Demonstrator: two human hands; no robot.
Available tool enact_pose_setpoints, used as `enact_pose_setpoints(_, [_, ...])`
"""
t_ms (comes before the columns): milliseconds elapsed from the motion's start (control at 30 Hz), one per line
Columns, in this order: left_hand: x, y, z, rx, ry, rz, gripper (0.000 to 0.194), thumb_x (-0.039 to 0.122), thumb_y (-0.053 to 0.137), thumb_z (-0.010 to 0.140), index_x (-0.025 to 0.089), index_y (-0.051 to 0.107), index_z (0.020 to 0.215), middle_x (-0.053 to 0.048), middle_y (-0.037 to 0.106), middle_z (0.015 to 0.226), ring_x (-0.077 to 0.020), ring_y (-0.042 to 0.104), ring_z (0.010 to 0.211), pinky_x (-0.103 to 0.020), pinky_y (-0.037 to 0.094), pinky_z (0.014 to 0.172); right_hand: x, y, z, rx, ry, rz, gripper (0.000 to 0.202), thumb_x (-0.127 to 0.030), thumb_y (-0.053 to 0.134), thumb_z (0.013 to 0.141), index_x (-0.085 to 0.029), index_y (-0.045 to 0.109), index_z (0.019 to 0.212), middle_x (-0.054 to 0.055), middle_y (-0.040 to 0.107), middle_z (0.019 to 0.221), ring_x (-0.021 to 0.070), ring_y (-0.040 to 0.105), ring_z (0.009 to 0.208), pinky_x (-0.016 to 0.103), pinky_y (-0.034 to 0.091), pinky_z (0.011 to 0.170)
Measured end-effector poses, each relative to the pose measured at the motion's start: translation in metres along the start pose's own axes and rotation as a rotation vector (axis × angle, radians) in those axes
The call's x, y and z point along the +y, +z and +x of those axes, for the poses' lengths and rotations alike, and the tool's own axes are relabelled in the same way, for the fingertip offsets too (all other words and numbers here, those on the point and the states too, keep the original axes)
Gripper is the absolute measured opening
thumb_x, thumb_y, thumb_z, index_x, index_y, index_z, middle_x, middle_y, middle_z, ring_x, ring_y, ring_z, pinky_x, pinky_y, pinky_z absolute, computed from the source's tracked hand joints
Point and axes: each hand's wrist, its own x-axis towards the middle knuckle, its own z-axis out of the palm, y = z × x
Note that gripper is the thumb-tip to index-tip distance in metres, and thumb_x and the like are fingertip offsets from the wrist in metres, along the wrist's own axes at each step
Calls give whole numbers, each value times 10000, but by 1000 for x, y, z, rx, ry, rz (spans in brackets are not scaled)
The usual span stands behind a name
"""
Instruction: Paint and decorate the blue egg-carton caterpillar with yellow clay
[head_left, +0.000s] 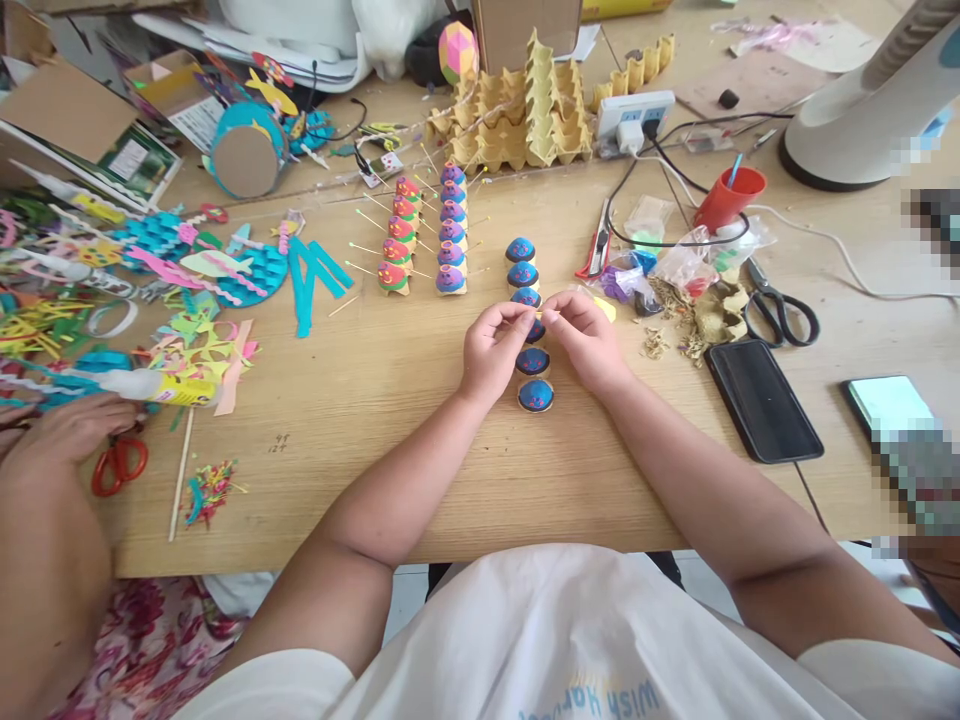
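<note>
My left hand (491,345) and my right hand (586,335) meet over a column of blue domed pieces (535,394) with dark rims on egg-carton cups. Fingertips of both hands pinch together around something tiny and yellowish, too small to name. The hands partly cover the middle blue pieces. To their left stand a row of purple and blue pieces (451,279) and a row of red and green pieces (394,275), with thin pins sticking out sideways. A bit of yellow material (604,308) lies beside my right hand.
Egg cartons (540,110) and a power strip (636,108) sit at the back. On the right are a red cup (729,198), black scissors (780,305) and a phone (763,400). Paper scraps, a glue bottle (161,386) and another person's arm (52,520) are on the left.
</note>
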Motion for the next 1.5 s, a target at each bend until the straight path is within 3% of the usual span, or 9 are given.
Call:
enact_pose_setpoints(300, [6,2,0,-10,-18,15,527,755,795,889,231,772,842,0,779,820,-128,714,805,-257,573,795,-2,1,0,50,-62,-65,600,-814,799,832,-236,689,710,-11,676,739,139,594,738,325,534,772])
enact_pose_setpoints(467, [9,1,1,-24,-46,21,585,818,706,919,246,823,955,-46,848,1005,-178,780,956,-317,609,930,-5,0,-1,67,-69,-135,649,-860,716,866,-241,717,670,4,698,721,156,620,737,354,552,813])
enact_pose_setpoints(700, [6,0,-2,-109,-8,16,459,686,854,875,249,849,1013,-58,859,1033,-180,788,984,-319,613,938,-4,0,1,62,-56,-145,671,-878,711,855,-237,727,656,8,690,715,157,611,728,362,547,815])
enact_pose_setpoints(1000, [3,0,-1,26,-8,26,473,702,850,869,230,845,904,-28,840,889,-143,749,832,-271,594,812,2,-1,0,48,9,-79,795,-966,466,924,-248,699,675,22,673,709,176,616,759,367,525,790])
enact_pose_setpoints(1100, [1,0,0,75,-16,7,480,708,848,867,228,830,875,-15,816,840,-134,731,801,-264,586,798,-3,0,0,29,-15,-58,723,-952,591,876,-251,701,737,12,681,748,167,601,753,362,538,790])
enact_pose_setpoints(1267, [0,0,1,116,-23,8,529,751,834,850,226,794,811,-4,776,796,-131,705,782,-259,577,782,-5,4,0,-50,14,48,602,-780,929,703,-263,677,882,-20,697,821,145,628,784,318,549,765])
enact_pose_setpoints(1367, [0,1,1,126,-28,27,566,784,813,845,222,780,793,-6,767,791,-134,700,776,-265,576,778,-1,5,0,-62,36,58,614,-752,964,669,-270,675,917,-28,689,818,142,616,772,310,528,730])
enact_pose_setpoints(1500, [0,1,2,136,-25,27,561,778,818,844,221,779,786,-2,755,779,-130,685,765,-259,567,763,2,4,-1,-34,21,36,577,-737,946,713,-261,699,926,-25,699,822,135,603,763,310,511,725])
